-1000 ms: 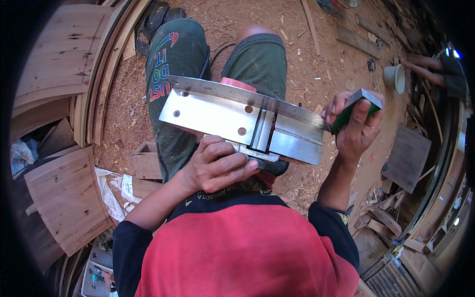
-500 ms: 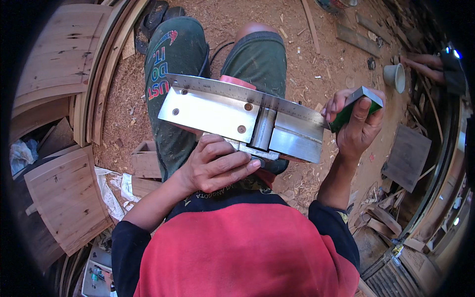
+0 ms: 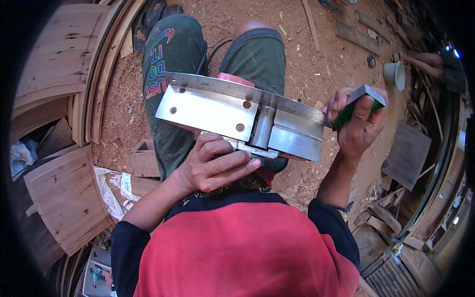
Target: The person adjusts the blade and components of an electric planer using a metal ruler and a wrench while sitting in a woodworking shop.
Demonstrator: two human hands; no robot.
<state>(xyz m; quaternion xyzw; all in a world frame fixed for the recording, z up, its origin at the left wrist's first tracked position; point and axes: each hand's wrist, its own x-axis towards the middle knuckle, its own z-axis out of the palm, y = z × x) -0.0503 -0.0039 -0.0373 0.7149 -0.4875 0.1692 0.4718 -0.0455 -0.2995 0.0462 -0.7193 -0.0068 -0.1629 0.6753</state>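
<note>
steel makes up the sole of the upturned planer (image 3: 208, 113), which lies over the person's lap with a square (image 3: 232, 89) laid along its far edge. the left hand (image 3: 213, 166) has its grip curled on the planer's near side; the right hand's (image 3: 357, 129) grip is closed around the square's green-sided handle. a pale bucket (image 3: 390, 74) stands on the floor to the right, contents hard to tell. an open wooden box (image 3: 144, 164) sits beside the left leg; at lower left, a pale tray (image 3: 88, 288) contains small items, one greenish.
</note>
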